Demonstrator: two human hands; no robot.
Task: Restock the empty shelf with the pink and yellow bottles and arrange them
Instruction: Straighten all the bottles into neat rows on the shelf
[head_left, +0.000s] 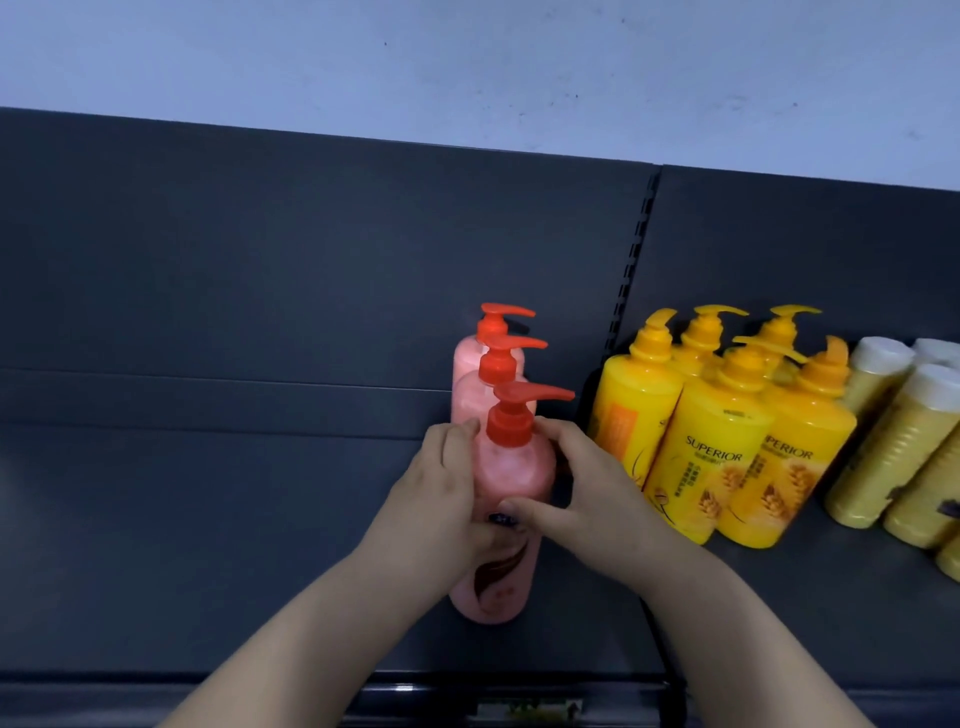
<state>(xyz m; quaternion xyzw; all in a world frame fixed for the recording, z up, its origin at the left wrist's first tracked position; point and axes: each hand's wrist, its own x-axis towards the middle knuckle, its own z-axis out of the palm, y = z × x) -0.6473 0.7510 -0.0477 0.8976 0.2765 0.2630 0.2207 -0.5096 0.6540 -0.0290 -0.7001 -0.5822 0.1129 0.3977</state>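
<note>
Left hand (441, 496): fingers curled round the left side of the front pink bottle (511, 467), thumb on its face.
Right hand (592, 488): fingers wrapped round the bottle's right side, thumb on its face.
Front pink bottle: upright on the dark shelf (208, 519), held between both sets of fingers; red pump (511, 421) just past the fingertips.
Other pink bottles (465, 395): two, lined up beyond the fingertips.
Yellow bottles (711, 457): clustered to the right of the right-hand fingers, not touching them.
White-capped bottles (893, 447): farther right.

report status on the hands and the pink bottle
Left hand and right hand both gripping front pink bottle, upright on shelf. Two pink bottles lined up behind it. Yellow bottles apart to the right, nothing blocking.
</note>
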